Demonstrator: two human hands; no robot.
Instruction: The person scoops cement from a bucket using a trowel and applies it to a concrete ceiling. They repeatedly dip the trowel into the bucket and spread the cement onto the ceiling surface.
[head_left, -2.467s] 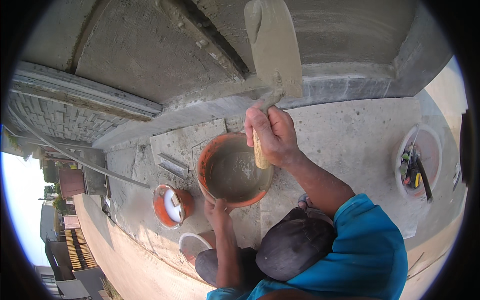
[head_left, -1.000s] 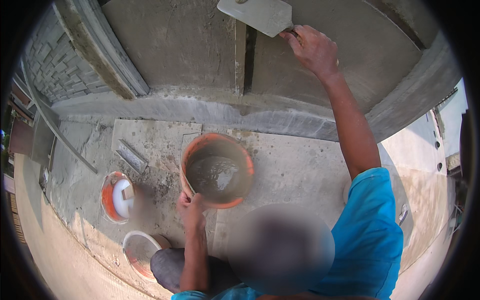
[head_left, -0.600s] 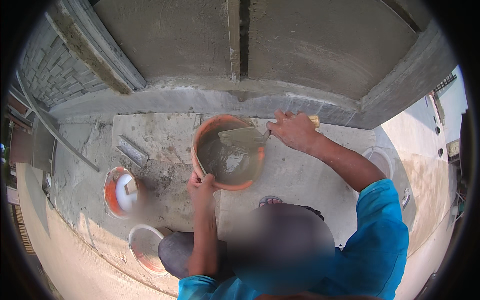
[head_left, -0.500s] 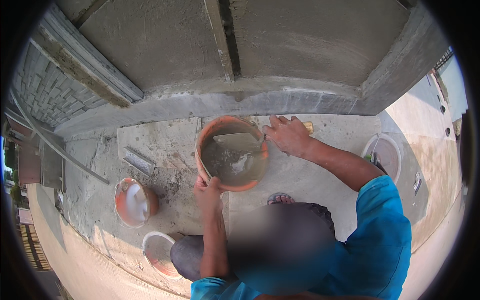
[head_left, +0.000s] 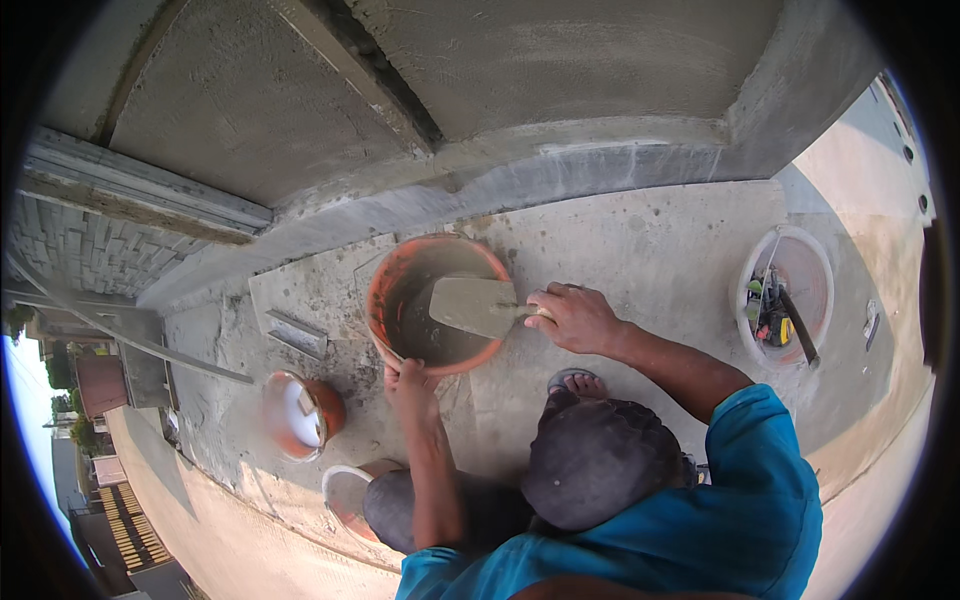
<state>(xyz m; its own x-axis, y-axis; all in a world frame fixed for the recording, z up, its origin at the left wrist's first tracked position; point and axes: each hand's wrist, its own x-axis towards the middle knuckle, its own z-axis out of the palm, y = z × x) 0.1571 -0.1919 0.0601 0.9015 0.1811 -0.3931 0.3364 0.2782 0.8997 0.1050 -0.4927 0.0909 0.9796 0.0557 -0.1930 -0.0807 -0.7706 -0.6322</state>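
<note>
An orange bucket stands on the floor before me, with wet grey mortar inside. My left hand grips its near rim, the fingers closed on the edge. To the right, my right hand is wrapped around the handle of a trowel. The trowel's broad, mortar-coated blade lies across the bucket's mouth, over its right half, flat face toward me. Most of the handle is hidden by my fingers.
A small orange bucket with something white inside stands at left, near a metal channel piece. Another bucket is by my knee. At right, a white-rimmed tub holds tools. A plastered wall rises ahead.
My right hand has drawn the trowel up from the mortar and turned its blade flat above the bucket. My left hand stays on the rim. The whole view has tilted.
</note>
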